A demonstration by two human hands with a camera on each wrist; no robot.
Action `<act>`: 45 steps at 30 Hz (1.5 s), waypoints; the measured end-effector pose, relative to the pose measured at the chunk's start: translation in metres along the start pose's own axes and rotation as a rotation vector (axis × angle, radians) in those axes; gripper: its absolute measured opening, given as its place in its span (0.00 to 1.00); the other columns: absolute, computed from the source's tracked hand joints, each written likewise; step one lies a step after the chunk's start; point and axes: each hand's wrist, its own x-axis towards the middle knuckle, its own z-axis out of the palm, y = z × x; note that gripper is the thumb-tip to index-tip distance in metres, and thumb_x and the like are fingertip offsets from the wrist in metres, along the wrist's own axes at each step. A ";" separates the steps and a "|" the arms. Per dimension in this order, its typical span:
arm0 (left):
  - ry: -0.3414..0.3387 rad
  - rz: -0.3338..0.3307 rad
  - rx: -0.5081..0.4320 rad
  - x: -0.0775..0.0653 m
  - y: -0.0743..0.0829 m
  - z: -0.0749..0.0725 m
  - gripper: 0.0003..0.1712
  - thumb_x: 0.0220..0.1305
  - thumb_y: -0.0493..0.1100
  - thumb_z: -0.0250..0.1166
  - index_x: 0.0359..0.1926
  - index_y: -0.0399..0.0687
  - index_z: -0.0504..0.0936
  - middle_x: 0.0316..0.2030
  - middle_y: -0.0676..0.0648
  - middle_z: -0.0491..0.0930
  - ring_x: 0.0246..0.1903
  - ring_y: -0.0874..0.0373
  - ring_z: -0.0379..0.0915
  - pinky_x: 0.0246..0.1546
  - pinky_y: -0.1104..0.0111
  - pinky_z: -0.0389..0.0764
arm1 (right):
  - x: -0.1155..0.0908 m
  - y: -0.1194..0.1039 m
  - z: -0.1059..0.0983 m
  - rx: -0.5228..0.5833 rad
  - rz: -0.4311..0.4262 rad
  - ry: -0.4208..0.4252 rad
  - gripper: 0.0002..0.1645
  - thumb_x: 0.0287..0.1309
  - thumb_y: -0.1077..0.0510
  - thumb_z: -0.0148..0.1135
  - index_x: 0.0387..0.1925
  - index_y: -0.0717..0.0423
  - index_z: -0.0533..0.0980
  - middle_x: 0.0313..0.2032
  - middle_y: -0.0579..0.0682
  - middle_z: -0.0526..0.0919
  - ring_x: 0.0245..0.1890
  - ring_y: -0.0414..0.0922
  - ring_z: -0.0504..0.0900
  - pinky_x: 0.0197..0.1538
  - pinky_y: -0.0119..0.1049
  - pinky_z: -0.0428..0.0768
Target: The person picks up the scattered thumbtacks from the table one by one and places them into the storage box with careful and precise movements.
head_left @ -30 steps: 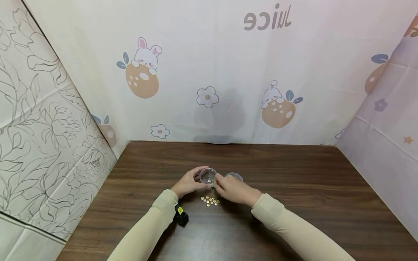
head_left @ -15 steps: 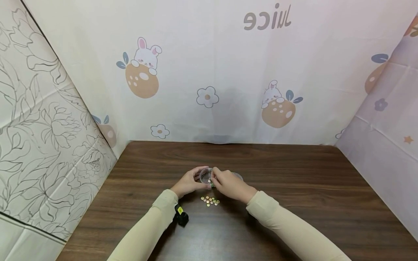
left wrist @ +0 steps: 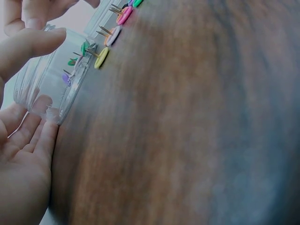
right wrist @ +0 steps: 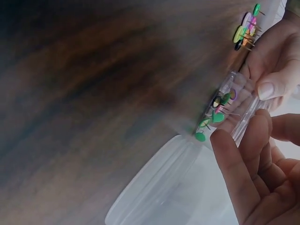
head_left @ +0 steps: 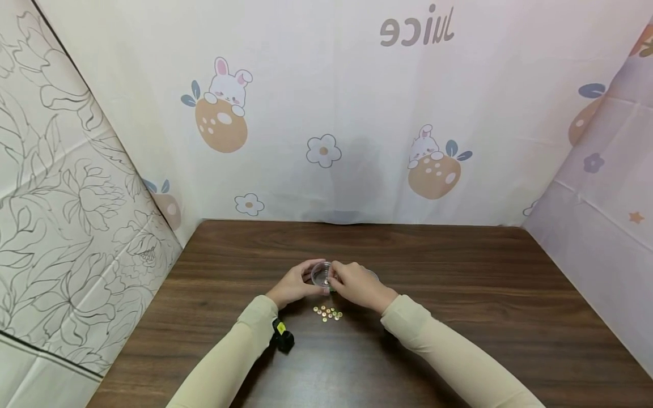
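Note:
My left hand grips a small round clear plastic container by its side, thumb at the near edge and fingers behind. Inside lie several thumbtacks, among them green, purple and black ones, with points showing. Over the container's rim is my right hand, thumb and fingertips drawn together in the right wrist view; I cannot tell whether a tack is between them. More thumbtacks lie in a loose cluster on the table in front of the container, with yellow, lilac, pink and orange heads.
Behind my right hand is a second clear round plastic piece, partly hidden in the head view. A black device with a yellow label is at my left wrist. The dark wood table ends at a patterned curtain.
My right hand has moved left and slightly away from me, from the container's right edge to over its opening. My left hand, the container and the tack cluster have stayed in place.

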 end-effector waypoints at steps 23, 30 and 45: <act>0.001 0.005 0.007 -0.001 0.002 -0.002 0.42 0.49 0.49 0.73 0.65 0.59 0.65 0.60 0.51 0.68 0.56 0.58 0.66 0.59 0.52 0.69 | -0.003 -0.001 -0.004 0.001 -0.008 -0.024 0.06 0.65 0.55 0.52 0.42 0.51 0.72 0.14 0.40 0.71 0.09 0.35 0.64 0.12 0.28 0.63; 0.004 -0.004 0.013 -0.002 0.003 -0.002 0.41 0.48 0.50 0.74 0.64 0.63 0.66 0.60 0.53 0.68 0.56 0.60 0.65 0.59 0.53 0.69 | -0.010 -0.002 -0.005 -0.027 -0.057 -0.022 0.07 0.63 0.57 0.53 0.42 0.53 0.69 0.17 0.37 0.73 0.09 0.34 0.66 0.13 0.27 0.65; 0.004 0.010 0.024 -0.001 0.002 -0.001 0.45 0.48 0.49 0.74 0.67 0.53 0.64 0.59 0.50 0.70 0.55 0.58 0.66 0.59 0.53 0.68 | -0.025 0.000 0.000 -0.045 -0.170 -0.068 0.02 0.60 0.59 0.57 0.34 0.53 0.72 0.14 0.37 0.70 0.12 0.31 0.64 0.17 0.26 0.66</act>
